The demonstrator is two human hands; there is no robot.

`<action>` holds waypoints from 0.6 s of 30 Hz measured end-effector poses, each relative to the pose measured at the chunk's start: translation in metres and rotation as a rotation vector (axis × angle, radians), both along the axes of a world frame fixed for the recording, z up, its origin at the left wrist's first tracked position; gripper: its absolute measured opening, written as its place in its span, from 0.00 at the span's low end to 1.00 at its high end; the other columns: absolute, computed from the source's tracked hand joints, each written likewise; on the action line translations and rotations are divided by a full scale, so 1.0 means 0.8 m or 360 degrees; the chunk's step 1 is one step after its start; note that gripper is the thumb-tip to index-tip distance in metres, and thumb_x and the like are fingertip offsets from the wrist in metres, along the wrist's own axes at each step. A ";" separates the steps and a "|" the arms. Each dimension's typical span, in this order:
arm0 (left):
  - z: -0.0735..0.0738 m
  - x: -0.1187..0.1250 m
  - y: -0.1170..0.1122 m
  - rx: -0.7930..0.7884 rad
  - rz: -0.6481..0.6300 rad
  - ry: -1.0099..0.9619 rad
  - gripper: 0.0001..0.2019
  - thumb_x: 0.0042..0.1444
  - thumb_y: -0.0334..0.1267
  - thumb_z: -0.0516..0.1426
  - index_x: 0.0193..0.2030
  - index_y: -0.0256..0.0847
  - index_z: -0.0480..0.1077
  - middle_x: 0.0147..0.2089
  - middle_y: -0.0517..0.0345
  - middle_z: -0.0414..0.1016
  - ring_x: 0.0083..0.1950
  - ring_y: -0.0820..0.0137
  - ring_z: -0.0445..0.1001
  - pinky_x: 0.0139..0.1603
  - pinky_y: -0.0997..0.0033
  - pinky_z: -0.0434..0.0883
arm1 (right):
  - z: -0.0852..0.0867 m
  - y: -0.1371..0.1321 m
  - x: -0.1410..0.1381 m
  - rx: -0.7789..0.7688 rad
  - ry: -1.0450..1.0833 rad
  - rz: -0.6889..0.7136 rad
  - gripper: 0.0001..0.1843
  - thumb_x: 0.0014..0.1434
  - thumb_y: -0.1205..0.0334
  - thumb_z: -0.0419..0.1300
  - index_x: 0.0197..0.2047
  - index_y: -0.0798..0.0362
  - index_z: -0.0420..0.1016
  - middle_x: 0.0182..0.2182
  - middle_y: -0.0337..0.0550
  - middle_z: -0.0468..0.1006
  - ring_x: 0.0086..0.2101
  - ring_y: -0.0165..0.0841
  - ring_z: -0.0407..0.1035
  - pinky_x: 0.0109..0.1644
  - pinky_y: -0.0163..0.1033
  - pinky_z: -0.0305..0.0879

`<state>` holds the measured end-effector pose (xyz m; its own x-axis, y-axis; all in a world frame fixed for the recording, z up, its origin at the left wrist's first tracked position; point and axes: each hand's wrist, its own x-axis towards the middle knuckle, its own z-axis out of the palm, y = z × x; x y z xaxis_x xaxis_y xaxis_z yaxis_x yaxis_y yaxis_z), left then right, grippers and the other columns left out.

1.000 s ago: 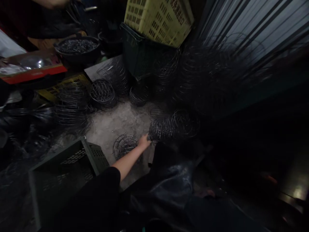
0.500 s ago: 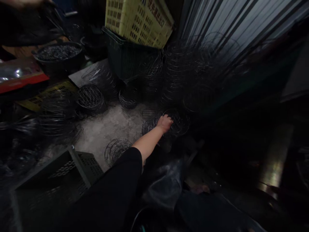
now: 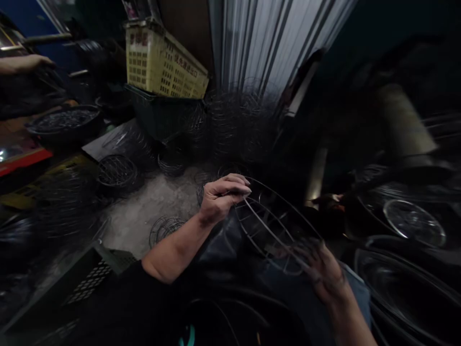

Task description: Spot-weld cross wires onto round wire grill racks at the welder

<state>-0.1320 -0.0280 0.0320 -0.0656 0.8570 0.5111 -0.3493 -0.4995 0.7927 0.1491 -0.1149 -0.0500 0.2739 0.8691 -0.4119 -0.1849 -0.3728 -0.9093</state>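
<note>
My left hand [image 3: 225, 196] is closed in a pinch on the rim of a round wire basket [image 3: 268, 228], made of thin metal rings and cross wires. The basket hangs tilted above my lap. My right hand [image 3: 326, 271] is at its right side; its fingers are smeared by motion and overlap the wires, so their grip is unclear. Behind my left hand, partly hidden, lie more wire baskets. A flat wire coil or basket [image 3: 165, 228] rests on the floor beside my left forearm.
A dark green crate [image 3: 104, 259] stands at lower left. A yellow crate [image 3: 165, 62] sits on a dark crate at the back, near stacked wire baskets [image 3: 223, 120]. At far left shows another person's hand [image 3: 30, 63] above a tub [image 3: 65, 122]. Machinery [image 3: 406, 125] is on the right.
My left hand has lifted a wire basket from the pile on the floor and brought it toward me. My right hand has come into view at its right side. The view has turned right.
</note>
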 end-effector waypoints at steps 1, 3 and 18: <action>0.011 0.009 -0.008 -0.0072 -0.0066 -0.0061 0.04 0.43 0.36 0.68 0.28 0.47 0.81 0.30 0.56 0.75 0.42 0.63 0.75 0.46 0.61 0.73 | 0.012 0.002 -0.007 0.0007 0.0171 0.0074 0.36 0.42 0.31 0.65 0.45 0.49 0.71 0.45 0.51 0.76 0.39 0.46 0.75 0.34 0.47 0.73; 0.030 0.029 -0.016 -0.0248 -0.0140 -0.0090 0.03 0.41 0.35 0.68 0.26 0.45 0.80 0.30 0.55 0.75 0.42 0.63 0.75 0.47 0.60 0.73 | 0.033 0.000 -0.012 0.0068 0.0498 0.0204 0.37 0.43 0.31 0.66 0.46 0.51 0.72 0.46 0.52 0.76 0.38 0.43 0.75 0.34 0.45 0.73; 0.071 0.122 0.025 -0.1330 -0.0335 -0.0508 0.13 0.50 0.34 0.61 0.44 0.42 0.72 0.38 0.61 0.74 0.36 0.72 0.75 0.47 0.60 0.75 | 0.156 -0.008 0.044 0.0266 0.0544 -0.0377 0.26 0.30 0.67 0.71 0.38 0.54 0.74 0.32 0.40 0.76 0.22 0.25 0.64 0.21 0.30 0.64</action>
<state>-0.0344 -0.0081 0.0892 0.1021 0.9499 -0.2955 -0.6325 0.2912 0.7177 0.1842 -0.1211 0.0750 0.3457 0.8612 -0.3726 -0.5478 -0.1372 -0.8253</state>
